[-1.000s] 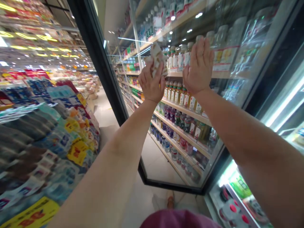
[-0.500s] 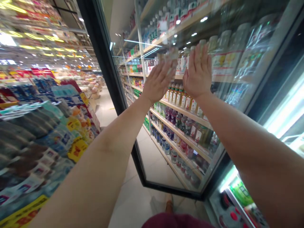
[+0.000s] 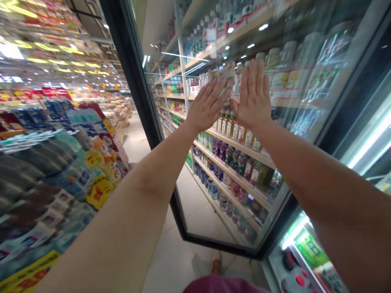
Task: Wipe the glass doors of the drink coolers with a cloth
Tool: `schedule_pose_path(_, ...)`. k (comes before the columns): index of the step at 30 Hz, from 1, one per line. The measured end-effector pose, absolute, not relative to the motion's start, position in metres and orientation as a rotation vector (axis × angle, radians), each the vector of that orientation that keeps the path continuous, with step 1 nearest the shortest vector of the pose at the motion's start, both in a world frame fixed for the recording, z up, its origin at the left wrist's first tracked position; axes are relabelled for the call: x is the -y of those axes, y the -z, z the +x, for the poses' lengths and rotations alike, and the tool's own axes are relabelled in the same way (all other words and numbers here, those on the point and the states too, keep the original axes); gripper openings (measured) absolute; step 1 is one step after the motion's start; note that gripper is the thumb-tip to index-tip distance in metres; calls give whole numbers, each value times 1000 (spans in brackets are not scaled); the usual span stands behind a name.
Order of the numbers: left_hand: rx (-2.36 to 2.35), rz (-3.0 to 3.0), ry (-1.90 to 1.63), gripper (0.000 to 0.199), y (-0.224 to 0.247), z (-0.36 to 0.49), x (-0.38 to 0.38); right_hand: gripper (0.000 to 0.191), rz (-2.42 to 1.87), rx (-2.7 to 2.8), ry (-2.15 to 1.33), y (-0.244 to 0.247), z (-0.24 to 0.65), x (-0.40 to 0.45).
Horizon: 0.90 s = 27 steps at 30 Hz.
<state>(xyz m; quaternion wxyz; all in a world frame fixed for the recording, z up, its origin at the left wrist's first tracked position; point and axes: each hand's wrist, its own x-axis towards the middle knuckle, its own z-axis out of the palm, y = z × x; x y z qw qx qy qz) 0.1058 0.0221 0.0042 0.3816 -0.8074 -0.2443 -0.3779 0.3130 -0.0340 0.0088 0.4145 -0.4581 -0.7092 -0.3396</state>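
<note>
My left hand (image 3: 205,106) lies with long, straight fingers over a pale, crumpled cloth (image 3: 227,73), holding it against the glass door (image 3: 207,221). The cloth shows past the fingertips; the rest is hidden under the hand. Beside it on the right, my right hand (image 3: 253,95) is spread flat against the same glass, palm forward, with nothing visible in it. The two hands are close together but apart. The door has a black frame (image 3: 134,73) and stands swung open; bottles on shelves show in its glass.
Behind or reflected in the glass are shelves of bottled drinks (image 3: 235,130). A lit cooler interior (image 3: 301,240) with packages is at lower right. Stacked packaged goods (image 3: 55,183) fill the left, beside an aisle floor (image 3: 136,138). A foot (image 3: 216,264) shows below the door.
My left hand and the cloth have moved a little to the right along the glass, nearer my right hand. My right hand has shifted only slightly.
</note>
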Motion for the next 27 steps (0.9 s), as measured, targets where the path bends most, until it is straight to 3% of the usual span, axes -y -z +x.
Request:
schedule_pose_path(2,595,-2049,926,58,-7,95,-26,82,-1125,1779,801,-7,312,29)
schedule_pose_path(7,828,-1690,1302,67,8,89,-39,80,-1057,1732,772,-3,311,25)
schedule_pose_path(13,542,-2100,755,59,19,86,-23,79,-1112,1717,920,-1,311,29)
schedule_pose_path(18,717,-1856,1154,60,25,84,-22,73,-1141,1715,961,0,313,29)
schedule_pose_path(23,429,-2027,845,57,27,81,-30,75,-1142,1715,988,-1,313,25)
schedule_pose_path(27,667,-1710,1287,66,33,92,-37,75,-1125,1695,1016,0,312,22)
